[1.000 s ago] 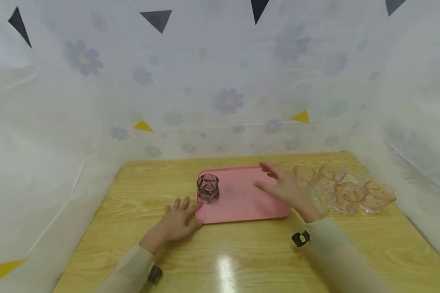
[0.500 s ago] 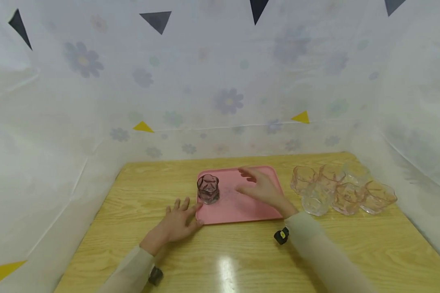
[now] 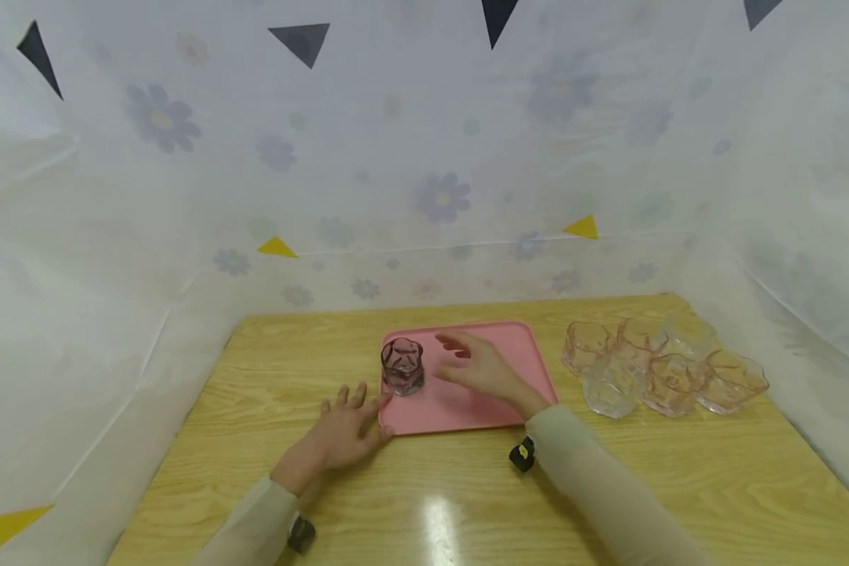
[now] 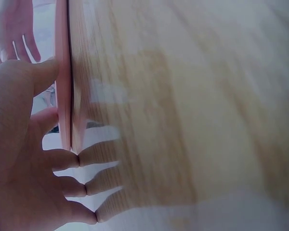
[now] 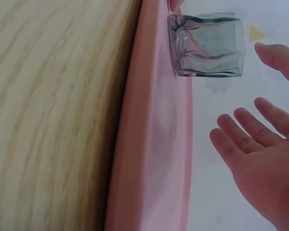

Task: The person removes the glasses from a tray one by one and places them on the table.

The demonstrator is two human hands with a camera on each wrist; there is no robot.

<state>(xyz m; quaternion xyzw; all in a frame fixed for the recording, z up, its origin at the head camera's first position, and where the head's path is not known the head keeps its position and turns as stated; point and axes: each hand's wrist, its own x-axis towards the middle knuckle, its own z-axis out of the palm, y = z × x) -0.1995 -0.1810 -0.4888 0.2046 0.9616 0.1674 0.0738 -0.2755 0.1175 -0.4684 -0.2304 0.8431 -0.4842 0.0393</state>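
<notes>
A dark purplish-grey glass cup (image 3: 402, 367) stands upright on the left end of a pink tray (image 3: 460, 405). My left hand (image 3: 343, 434) lies spread at the tray's left front corner, thumb and forefinger touching its edge, the other fingertips on the table. Over the tray, right of the cup, my right hand (image 3: 483, 369) hovers with nothing in it, thumb and fingers apart and pointing toward the cup. In the right wrist view the glass cup (image 5: 207, 45) stands clear of that hand's fingers (image 5: 253, 130).
Several pink-tinted and clear glass cups stand close together at the right of the table, among them a clear one (image 3: 611, 387) in front and a pink one (image 3: 732, 381) at the far right. White patterned sheeting (image 3: 424, 157) surrounds the wooden table (image 3: 368, 511).
My right hand has moved left across the tray, away from the group of cups and closer to the dark cup. My left hand stays where it was.
</notes>
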